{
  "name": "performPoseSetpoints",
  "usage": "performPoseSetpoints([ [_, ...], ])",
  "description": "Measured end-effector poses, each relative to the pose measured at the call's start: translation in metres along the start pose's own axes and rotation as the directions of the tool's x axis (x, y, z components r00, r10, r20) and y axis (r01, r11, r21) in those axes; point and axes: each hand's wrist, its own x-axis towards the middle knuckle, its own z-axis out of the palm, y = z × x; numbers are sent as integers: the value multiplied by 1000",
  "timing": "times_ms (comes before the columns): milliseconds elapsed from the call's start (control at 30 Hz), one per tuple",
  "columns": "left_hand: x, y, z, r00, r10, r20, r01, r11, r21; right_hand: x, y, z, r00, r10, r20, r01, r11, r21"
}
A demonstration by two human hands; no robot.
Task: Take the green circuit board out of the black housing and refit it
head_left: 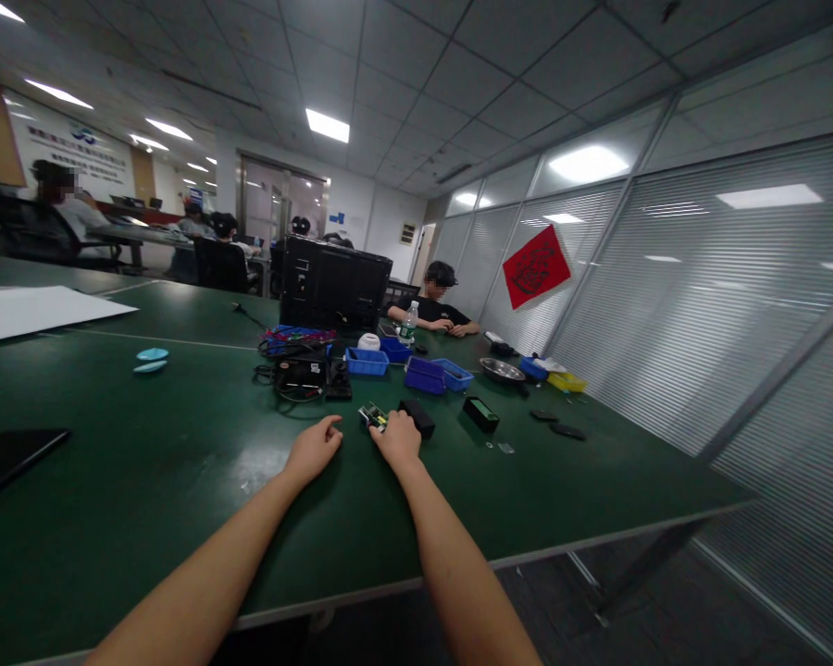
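Note:
My right hand [398, 439] is closed around the edge of a small circuit board [373, 416] with green, white and yellow parts, low over the green table [347, 527]. Just beyond that hand lies a black box-like case [418, 418], partly covered by the fingers. My left hand [315, 450] rests to the left of the board, apart from it, with its index finger stretched out and nothing visible in it. Farther right stands an open black case [481, 413] with a green inside. Small clear pieces [505, 449] lie near it.
Behind my hands are a black power unit [300, 375] with cables, blue bins [425, 376], a metal bowl [502, 371], a water bottle [409, 322] and a large black screen [333, 285]. A dark tablet [14, 458] lies at left. A person [439, 301] sits across the table.

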Motion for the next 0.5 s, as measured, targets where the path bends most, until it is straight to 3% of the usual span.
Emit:
performPoseSetpoints([
  [233, 1, -3, 2, 1000, 16, -7, -16, 1000, 6, -1, 4, -4, 992, -57, -116, 49, 997, -67],
  [500, 2, -4, 3, 999, 31, -19, -31, 1000, -3, -2, -1, -9, 979, -97, -178, 111, 991, 71],
])
